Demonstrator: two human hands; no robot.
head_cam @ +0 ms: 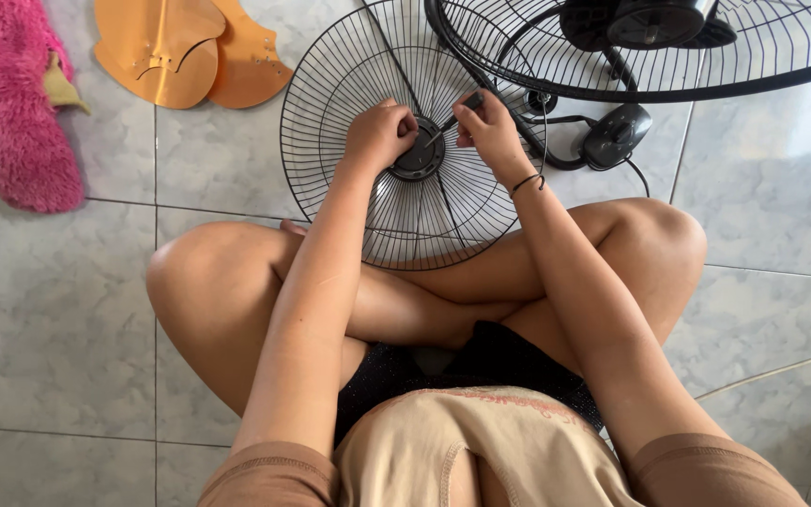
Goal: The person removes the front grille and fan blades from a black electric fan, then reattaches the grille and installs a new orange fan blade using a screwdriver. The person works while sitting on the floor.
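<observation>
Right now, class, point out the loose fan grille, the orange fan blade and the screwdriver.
Loose fan grille (349,103), head view: bare wires left of hub.
Orange fan blade (166,52), head view: blade face.
Screwdriver (448,120), head view: shaft near right hand.

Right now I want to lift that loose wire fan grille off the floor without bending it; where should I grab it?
Probably the thick outer rim of the fan grille, from its open left side. It lies flat on the tiles; left hand and right hand crowd the central hub, and the spokes look thin.

Round black wire fan grille (368,178) lay flat on floor, upper centre of frame; black hub cap (420,158) at centre w/ slim tool (457,111) angled onto it.
</observation>
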